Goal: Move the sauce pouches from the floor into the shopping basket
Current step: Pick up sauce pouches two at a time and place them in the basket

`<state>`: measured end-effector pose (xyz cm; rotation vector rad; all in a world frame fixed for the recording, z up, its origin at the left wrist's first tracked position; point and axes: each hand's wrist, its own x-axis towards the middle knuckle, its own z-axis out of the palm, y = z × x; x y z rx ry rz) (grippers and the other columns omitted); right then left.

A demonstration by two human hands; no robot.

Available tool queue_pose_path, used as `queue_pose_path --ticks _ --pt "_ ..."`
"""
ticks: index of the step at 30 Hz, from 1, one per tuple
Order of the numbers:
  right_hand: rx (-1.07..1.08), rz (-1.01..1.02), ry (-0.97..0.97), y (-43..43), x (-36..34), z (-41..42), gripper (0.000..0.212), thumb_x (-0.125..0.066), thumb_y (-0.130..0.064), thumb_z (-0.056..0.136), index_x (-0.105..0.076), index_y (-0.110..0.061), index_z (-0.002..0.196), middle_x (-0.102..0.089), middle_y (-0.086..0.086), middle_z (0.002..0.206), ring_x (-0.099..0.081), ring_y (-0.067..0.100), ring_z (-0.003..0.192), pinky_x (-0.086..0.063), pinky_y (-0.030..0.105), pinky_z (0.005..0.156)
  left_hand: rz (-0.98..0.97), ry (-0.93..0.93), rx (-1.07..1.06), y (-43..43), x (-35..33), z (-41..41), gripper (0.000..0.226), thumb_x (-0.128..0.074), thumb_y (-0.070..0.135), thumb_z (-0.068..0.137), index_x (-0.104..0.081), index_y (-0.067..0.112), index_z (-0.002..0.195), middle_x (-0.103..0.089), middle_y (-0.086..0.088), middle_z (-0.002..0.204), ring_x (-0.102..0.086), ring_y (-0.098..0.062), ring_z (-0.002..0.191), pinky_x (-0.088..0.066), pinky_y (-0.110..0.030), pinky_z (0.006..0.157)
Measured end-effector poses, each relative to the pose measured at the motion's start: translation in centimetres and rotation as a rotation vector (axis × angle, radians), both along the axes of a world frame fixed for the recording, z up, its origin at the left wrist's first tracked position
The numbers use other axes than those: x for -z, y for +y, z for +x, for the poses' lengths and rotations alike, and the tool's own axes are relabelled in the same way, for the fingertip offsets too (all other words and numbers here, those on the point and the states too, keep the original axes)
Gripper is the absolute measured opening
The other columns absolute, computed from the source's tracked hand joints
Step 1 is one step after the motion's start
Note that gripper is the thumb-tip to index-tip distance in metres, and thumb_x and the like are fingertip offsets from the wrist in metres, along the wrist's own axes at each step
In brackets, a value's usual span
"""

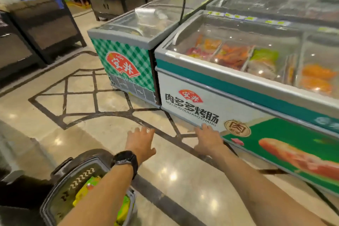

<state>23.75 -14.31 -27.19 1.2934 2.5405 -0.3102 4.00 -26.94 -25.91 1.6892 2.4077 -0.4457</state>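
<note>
A white-and-teal chest freezer (229, 101) sat on the right with orange and green frozen packs (233, 57) under its glass lid, and a green checkered freezer (128, 57) stood right up against its far end. The glossy beige floor (82, 104) had dark inlay lines, and dark shelving units (45, 29) lined the left side.

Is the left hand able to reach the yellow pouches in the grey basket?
Probably yes: the left hand is empty, and the grey shopping basket holding the yellow pouches sits open under that forearm.
</note>
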Motion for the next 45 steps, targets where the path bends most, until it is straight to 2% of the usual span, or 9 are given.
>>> queue_pose_path --ticks 4,8,11,16,20,24,34,38,45 --pt "0.190 -0.035 -0.006 3.1 0.2 11.3 0.063 -0.064 -0.032 0.083 -0.037 -0.019 0.139 -0.040 0.010 0.138 -0.042 0.032 0.128 -0.046 0.049 0.097 -0.037 0.007 0.161 6.0 0.3 9.4 0.068 -0.059 0.053 0.090 -0.035 0.024 0.148 -0.047 -0.006 0.143 -0.047 -0.030 0.131 -0.043 -0.046 0.106" --pt "0.411 -0.034 0.007 4.7 0.5 22.2 0.078 -0.064 -0.033 0.085 -0.026 -0.016 0.150 -0.031 0.013 0.150 -0.035 0.033 0.136 -0.044 0.046 0.100 -0.035 -0.006 0.371 12.5 -0.1 19.1 0.065 -0.056 0.049 0.091 -0.034 0.024 0.147 -0.047 -0.006 0.141 -0.047 -0.030 0.128 -0.046 -0.045 0.101" --pt "0.578 -0.050 0.010 4.8 0.8 29.9 0.079 -0.069 -0.037 0.084 -0.028 -0.017 0.149 -0.028 0.012 0.152 -0.029 0.033 0.140 -0.040 0.047 0.104 -0.018 -0.004 0.531 16.7 -0.4 26.6 0.065 -0.056 0.051 0.090 -0.036 0.024 0.146 -0.048 -0.007 0.140 -0.049 -0.030 0.127 -0.047 -0.044 0.098" --pt "0.860 -0.055 0.029 3.3 1.2 40.8 0.070 -0.066 -0.030 0.086 -0.031 -0.019 0.145 -0.029 0.013 0.150 -0.030 0.033 0.138 -0.043 0.046 0.101 -0.016 -0.019 0.820 21.4 -0.1 38.2 0.066 -0.058 0.054 0.090 -0.037 0.024 0.146 -0.051 -0.008 0.138 -0.052 -0.031 0.123 -0.047 -0.045 0.100" --pt "1.080 -0.086 0.010 1.5 1.4 48.1 0.058 -0.066 -0.031 0.086 -0.040 -0.019 0.136 -0.042 0.010 0.137 -0.040 0.030 0.130 -0.047 0.043 0.092 -0.040 -0.052 1.033 24.2 0.1 47.1 0.061 -0.057 0.049 0.094 -0.037 0.023 0.146 -0.054 -0.007 0.133 -0.055 -0.029 0.120 -0.048 -0.043 0.098" --pt "1.269 -0.122 0.026 0.8 1.4 54.2 0.064 -0.066 -0.035 0.087 -0.037 -0.019 0.142 -0.038 0.009 0.142 -0.037 0.031 0.134 -0.044 0.045 0.101 -0.048 -0.110 1.228 27.4 0.7 55.5 0.065 -0.060 0.049 0.092 -0.036 0.024 0.147 -0.053 -0.007 0.135 -0.053 -0.030 0.121 -0.046 -0.046 0.100" --pt "1.696 -0.097 -0.016 -0.3 -0.2 64.9 0.068 -0.065 -0.035 0.085 -0.035 -0.019 0.144 -0.038 0.012 0.142 -0.040 0.033 0.130 -0.044 0.045 0.097 -0.014 -0.125 1.711 33.1 1.2 74.9 0.059 -0.056 0.051 0.092 -0.041 0.022 0.142 -0.050 -0.008 0.137 -0.052 -0.031 0.122 -0.049 -0.043 0.091" --pt "1.911 -0.119 -0.051 -4.2 -0.4 69.1 0.064 -0.062 -0.033 0.087 -0.034 -0.018 0.143 -0.036 0.011 0.141 -0.039 0.033 0.130 -0.044 0.043 0.096 -0.011 -0.101 1.874 31.9 0.8 82.3 0.060 -0.054 0.052 0.093 -0.040 0.023 0.143 -0.051 -0.007 0.138 -0.054 -0.029 0.122 -0.047 -0.043 0.098" --pt "2.147 -0.151 0.003 -11.2 1.4 78.9 0.071 -0.065 -0.040 0.085 -0.032 -0.022 0.146 -0.034 0.009 0.147 -0.038 0.031 0.134 -0.044 0.043 0.101 -0.107 -0.100 1.989 27.7 0.8 96.1 0.058 -0.057 0.050 0.093 -0.040 0.021 0.140 -0.055 -0.008 0.125 -0.057 -0.032 0.114 -0.050 -0.044 0.091"
